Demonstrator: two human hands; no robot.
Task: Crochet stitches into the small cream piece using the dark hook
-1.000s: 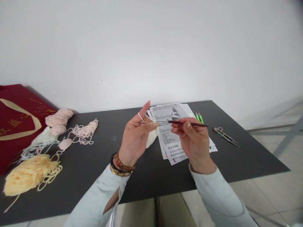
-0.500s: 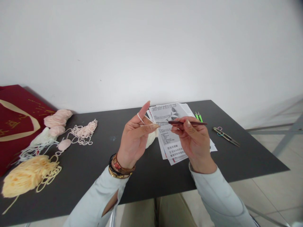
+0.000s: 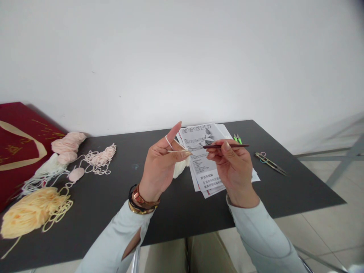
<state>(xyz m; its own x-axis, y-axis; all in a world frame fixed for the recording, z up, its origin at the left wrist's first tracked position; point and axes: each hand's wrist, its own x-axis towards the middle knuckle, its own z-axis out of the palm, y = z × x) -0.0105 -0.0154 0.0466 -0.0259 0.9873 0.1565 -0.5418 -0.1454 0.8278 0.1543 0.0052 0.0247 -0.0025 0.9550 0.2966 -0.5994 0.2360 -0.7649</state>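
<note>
My left hand (image 3: 160, 167) has its index finger raised with white yarn (image 3: 170, 142) looped round it, while the thumb pinches the yarn near its tip. My right hand (image 3: 233, 167) grips a dark-handled crochet hook (image 3: 236, 146) between thumb and fingers. The hook's thin metal shaft points left to the yarn at my left fingertips; its very tip is too small to make out. A cream piece (image 3: 179, 168) hangs beneath my left hand, partly hidden by it. Printed sheets (image 3: 209, 178) lie on the table behind both hands.
On the black table (image 3: 113, 212), pink yarn (image 3: 69, 143), a loose pink tangle (image 3: 99, 159) and yellow yarn (image 3: 28, 214) lie at the left, beside a red bag (image 3: 17, 151). Green-handled snips (image 3: 238, 139) and metal snips (image 3: 270, 163) are at the right.
The hook has tilted slightly closer to level in my right hand. My left hand and the cream piece have shifted very slightly; the view has also moved a little.
</note>
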